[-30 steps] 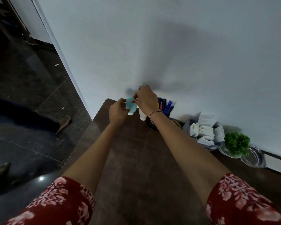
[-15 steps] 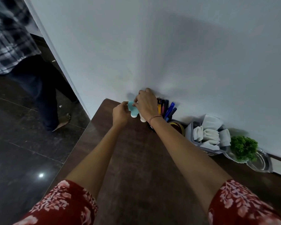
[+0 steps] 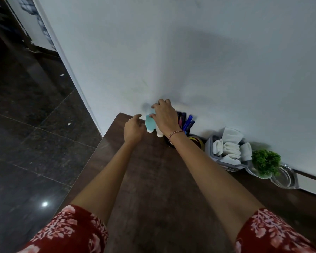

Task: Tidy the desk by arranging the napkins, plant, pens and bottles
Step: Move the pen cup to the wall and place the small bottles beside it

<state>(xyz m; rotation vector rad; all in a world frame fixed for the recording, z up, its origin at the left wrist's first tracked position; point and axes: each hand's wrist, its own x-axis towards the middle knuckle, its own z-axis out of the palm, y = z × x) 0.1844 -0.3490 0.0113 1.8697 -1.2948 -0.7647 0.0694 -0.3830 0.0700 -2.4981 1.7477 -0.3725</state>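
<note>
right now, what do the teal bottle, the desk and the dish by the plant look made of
The teal bottle: probably plastic, matte and evenly coloured, with a white cap at its lower end. The desk: wood or wood-look laminate, dark brown, with visible grain and a faint sheen. The dish: likely clear glass; the surface beneath shows through and its rim glints.

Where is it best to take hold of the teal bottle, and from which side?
Grip the teal bottle around its mid-body, from the left: it stands cap-down, the white bottle crowds its right, and the right hand holds its top.
</note>
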